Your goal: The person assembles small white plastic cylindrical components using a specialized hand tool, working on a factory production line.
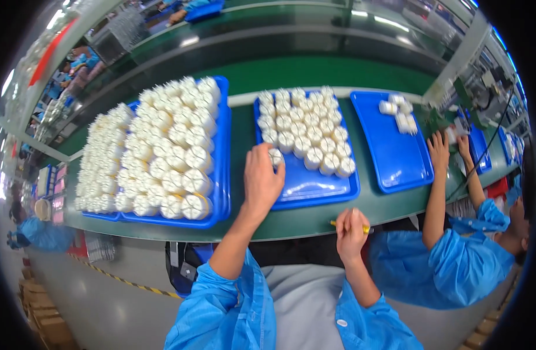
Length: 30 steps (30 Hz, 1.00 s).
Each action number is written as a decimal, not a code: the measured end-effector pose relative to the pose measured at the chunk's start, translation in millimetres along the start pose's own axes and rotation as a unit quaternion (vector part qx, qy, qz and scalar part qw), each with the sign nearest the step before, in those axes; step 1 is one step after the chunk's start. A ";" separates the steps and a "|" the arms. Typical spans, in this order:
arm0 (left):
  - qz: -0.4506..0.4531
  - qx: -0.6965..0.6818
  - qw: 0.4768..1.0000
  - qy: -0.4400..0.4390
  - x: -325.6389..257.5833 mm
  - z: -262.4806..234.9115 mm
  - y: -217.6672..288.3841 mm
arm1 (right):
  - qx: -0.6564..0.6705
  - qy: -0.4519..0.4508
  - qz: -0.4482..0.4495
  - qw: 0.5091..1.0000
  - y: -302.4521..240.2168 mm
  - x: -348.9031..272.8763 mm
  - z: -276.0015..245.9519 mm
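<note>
Single view: fisheye worn on the head, left one of a pair. Faces down and forward past the wearer's grey shirt point(303, 303) to the green table point(303, 220). Left hand point(263, 182) and right hand point(351, 232) near, about mid-frame; floor point(128, 303) caught lower left. Straight edges bow toward the rim.

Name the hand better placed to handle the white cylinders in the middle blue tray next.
Left, I'd judge: the left hand is at the left side of the middle blue tray, holding a white cylinder. The right hand is outside that tray and occupied by a yellow pen-shaped tool.
</note>
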<state>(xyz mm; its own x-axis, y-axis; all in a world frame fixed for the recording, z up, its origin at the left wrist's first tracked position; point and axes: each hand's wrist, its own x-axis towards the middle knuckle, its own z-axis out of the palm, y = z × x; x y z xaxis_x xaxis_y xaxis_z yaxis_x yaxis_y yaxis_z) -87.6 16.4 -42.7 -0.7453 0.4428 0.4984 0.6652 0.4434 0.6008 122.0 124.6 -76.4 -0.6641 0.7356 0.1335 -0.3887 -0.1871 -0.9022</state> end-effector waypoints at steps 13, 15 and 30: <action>-0.016 0.036 0.999 0.019 -1.6 -2.0 -11.6 | -0.098 -0.044 -0.001 0.994 13.9 -5.0 -4.3; -0.020 0.020 1.000 0.002 2.7 -0.2 -9.6 | -0.101 -0.044 -0.006 0.994 12.8 -3.8 -6.0; 0.180 -0.144 0.972 -0.047 60.5 87.9 139.3 | -0.164 -0.060 0.020 0.984 -12.2 16.4 -41.3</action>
<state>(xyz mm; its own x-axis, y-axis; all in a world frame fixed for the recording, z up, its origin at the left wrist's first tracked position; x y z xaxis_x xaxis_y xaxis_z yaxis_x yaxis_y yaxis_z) -36.2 173.5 16.3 -0.4494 0.6047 0.6576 0.8320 0.0154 0.5545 142.2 165.8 -80.1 -0.7532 0.6459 0.1244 -0.1456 0.0208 -0.9891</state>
